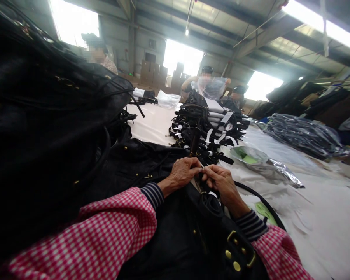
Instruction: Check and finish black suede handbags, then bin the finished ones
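A black handbag (175, 237) with brass buckles and studs lies before me. At its upper edge, my left hand (183, 171) and my right hand (220, 182) meet, fingertips pinched together. What they pinch is too small and dark to make out. Just below the fingers, a brass-coloured strip (198, 187) that looks like a zipper runs along the bag's opening. A rolled black strap (212, 204) rests under my right hand. The bag's black handle (261, 192) curves out past my right wrist.
Black bags are heaped high on my left (46, 128). Ahead, a stack of black bags with white wrapping (212, 116) stands on the white table (317, 217). A clear plastic bag with green contents (249, 155) and plastic-wrapped goods (306, 134) lie right. Several people work beyond.
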The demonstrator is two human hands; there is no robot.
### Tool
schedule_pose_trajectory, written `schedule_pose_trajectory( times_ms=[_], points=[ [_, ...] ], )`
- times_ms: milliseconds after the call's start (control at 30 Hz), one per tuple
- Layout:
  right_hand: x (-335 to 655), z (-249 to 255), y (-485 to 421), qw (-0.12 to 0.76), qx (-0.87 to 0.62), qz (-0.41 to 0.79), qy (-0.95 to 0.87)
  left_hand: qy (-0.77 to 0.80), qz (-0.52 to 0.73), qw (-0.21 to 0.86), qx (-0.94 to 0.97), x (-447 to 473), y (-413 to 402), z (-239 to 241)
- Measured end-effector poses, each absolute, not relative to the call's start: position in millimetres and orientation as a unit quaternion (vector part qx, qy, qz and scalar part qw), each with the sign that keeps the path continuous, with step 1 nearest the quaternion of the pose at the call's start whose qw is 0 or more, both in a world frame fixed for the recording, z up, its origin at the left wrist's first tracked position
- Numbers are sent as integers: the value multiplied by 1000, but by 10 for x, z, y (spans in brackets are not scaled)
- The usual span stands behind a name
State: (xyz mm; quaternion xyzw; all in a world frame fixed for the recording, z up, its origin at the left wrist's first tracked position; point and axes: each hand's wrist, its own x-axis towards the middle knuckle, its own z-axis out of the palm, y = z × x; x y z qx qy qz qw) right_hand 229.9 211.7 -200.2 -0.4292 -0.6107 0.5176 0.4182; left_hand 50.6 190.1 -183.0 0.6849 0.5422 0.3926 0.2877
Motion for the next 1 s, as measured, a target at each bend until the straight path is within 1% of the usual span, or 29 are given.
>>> schedule_pose_trajectory(
  times_ms=[200, 333, 533, 667, 767, 833, 900, 967, 1000],
  points=[
    [2289, -2033, 2114, 406, -431, 500, -632, 538, 346, 249, 727, 491, 1891, -1796],
    [2256, -2022, 2085, 415, -424, 481, -645, 533, 358, 254, 724, 490, 1900, -1827],
    [2212, -2000, 2055, 432, -409, 490, -637, 489, 409, 292, 713, 479, 1940, -1930],
    [2180, -1993, 2046, 428, -407, 500, -634, 473, 410, 299, 720, 476, 1951, -1943],
    [2237, -1918, 2059, 443, -400, 488, -636, 484, 387, 265, 739, 477, 1914, -1832],
    [2385, -1815, 2067, 484, -402, 464, -624, 481, 366, 215, 767, 464, 1850, -1696],
    [2627, -1695, 2048, 522, -414, 413, -621, 462, 320, 159, 811, 439, 1748, -1534],
    [2906, -1601, 1984, 515, -423, 352, -657, 440, 237, 120, 858, 416, 1612, -1381],
    [3031, -1576, 1933, 491, -421, 329, -688, 431, 189, 108, 876, 413, 1535, -1321]
  ],
)
